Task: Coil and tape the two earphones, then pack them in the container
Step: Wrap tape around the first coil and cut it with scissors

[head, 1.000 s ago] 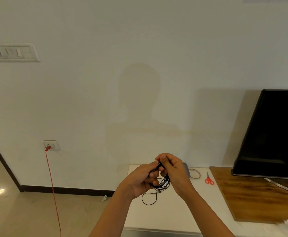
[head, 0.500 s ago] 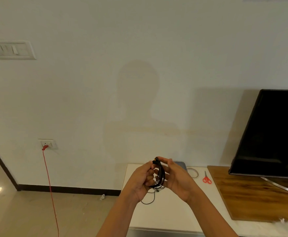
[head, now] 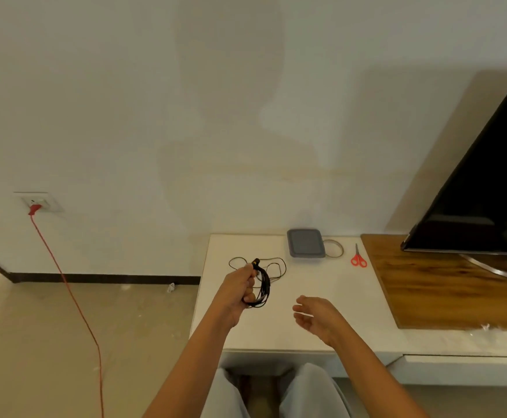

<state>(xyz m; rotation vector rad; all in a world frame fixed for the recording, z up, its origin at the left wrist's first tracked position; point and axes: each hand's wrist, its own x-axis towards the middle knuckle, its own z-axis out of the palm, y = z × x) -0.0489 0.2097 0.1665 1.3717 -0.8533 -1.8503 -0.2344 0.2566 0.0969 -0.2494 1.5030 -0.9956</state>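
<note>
My left hand (head: 241, 286) grips a coiled black earphone (head: 262, 289) above the white table (head: 321, 285), the coil hanging beside my fingers. A second black earphone (head: 278, 268) lies loose and uncoiled on the table just behind it. My right hand (head: 317, 316) hovers over the table to the right of the coil, fingers relaxed and holding nothing. A grey lidded container (head: 305, 243) sits at the back of the table. A ring of clear tape (head: 333, 248) lies right of it, and red-handled scissors (head: 358, 258) further right.
A wooden board (head: 445, 285) with a black TV (head: 487, 188) on it fills the right side. A red cable (head: 65, 285) runs from a wall socket (head: 39, 202) down across the floor at left. My knees (head: 276, 390) show below the table's front edge.
My right hand has let go of the coil and moved right and down. My left hand keeps the coil alone. The view has tilted down, showing more table.
</note>
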